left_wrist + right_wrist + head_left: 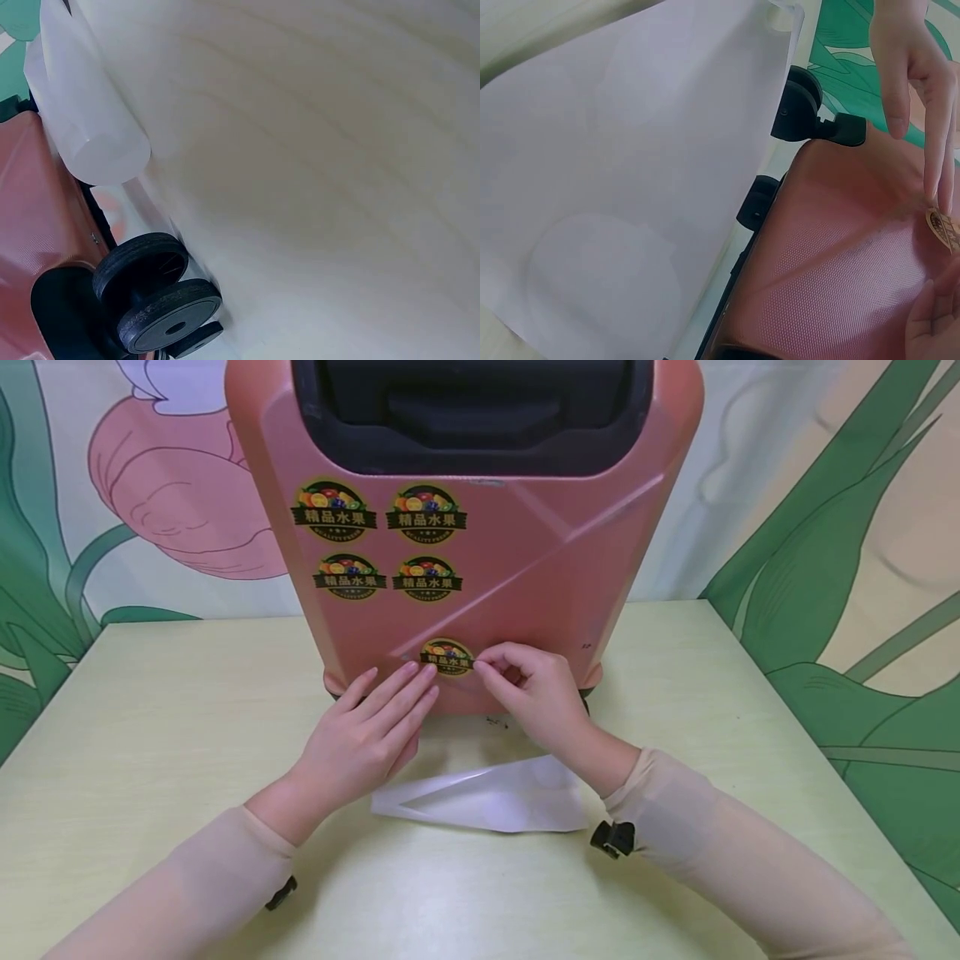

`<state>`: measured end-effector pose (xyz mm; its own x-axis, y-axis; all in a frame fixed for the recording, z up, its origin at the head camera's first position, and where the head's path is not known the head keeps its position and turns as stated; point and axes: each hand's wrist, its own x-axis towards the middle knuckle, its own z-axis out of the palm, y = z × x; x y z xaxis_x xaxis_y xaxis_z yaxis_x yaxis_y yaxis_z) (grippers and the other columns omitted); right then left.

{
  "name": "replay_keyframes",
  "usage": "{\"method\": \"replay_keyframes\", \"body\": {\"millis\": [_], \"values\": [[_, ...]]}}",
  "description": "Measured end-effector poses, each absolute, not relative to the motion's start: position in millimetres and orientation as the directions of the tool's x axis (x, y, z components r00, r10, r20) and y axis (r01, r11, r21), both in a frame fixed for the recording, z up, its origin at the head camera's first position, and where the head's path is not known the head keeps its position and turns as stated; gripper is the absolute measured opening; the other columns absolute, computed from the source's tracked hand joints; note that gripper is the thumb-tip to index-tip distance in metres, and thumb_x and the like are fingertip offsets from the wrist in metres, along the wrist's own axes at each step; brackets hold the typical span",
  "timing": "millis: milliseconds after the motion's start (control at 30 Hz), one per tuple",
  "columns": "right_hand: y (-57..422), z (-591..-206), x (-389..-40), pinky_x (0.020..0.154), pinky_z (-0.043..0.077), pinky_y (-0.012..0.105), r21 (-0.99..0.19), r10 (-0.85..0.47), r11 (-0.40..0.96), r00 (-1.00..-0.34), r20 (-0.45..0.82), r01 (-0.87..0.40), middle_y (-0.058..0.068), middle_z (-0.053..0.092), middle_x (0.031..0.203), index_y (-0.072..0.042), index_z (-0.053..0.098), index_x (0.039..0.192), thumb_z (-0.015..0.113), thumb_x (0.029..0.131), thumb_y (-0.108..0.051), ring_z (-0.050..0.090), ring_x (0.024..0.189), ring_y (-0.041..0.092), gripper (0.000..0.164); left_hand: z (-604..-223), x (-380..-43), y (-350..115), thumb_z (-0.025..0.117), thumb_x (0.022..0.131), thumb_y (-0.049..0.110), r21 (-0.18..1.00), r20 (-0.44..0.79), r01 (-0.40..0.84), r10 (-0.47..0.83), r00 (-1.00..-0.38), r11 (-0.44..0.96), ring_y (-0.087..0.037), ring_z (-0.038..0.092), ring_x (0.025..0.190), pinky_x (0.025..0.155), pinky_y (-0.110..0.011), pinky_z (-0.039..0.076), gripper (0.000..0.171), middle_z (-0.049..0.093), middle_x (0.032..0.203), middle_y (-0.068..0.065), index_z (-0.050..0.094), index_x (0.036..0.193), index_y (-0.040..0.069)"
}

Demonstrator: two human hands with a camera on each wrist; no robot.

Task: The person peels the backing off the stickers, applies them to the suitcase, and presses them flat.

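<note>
A pink suitcase (540,585) stands upright, with several round fruit stickers in two rows at its upper left. Lower down, another round fruit sticker (447,657) lies against the suitcase between both hands. My left hand (360,739) has its fingers extended, and the fingertips touch the sticker's left side. With thumb and forefinger, my right hand (536,693) pinches the sticker's right edge. In the right wrist view the left hand (915,82) reaches down to the sticker (945,229), and the right hand (934,322) shows below it. The left wrist view shows neither hand.
White backing paper (495,797), curled and folded, lies on the table (187,710) in front of the suitcase. Black wheels (157,292) project from the suitcase's bottom. A wall covering with painted leaves (817,543) rises behind the table.
</note>
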<state>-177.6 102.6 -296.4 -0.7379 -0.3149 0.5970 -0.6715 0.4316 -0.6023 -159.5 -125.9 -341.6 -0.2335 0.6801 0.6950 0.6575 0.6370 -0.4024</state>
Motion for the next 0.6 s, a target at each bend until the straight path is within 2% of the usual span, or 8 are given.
{"method": "replay_keyframes", "body": {"millis": [600], "values": [[101.1,-297.6,-176.8,0.054,0.044,0.023,-0.572,-0.3,0.452,-0.721,0.625,-0.684,0.0,0.061,0.07,-0.003,0.07,0.088,0.066,0.086,-0.008,0.051,0.058,0.009,0.006,-341.8,-162.3,-124.7,0.035,0.097,0.022,-0.412,0.694,0.645,0.68,-0.236,0.643,-0.025,0.041,0.128,0.101,-0.047,0.034,0.042,0.047,0.137,-0.012,0.058,0.125,0.002]]}}
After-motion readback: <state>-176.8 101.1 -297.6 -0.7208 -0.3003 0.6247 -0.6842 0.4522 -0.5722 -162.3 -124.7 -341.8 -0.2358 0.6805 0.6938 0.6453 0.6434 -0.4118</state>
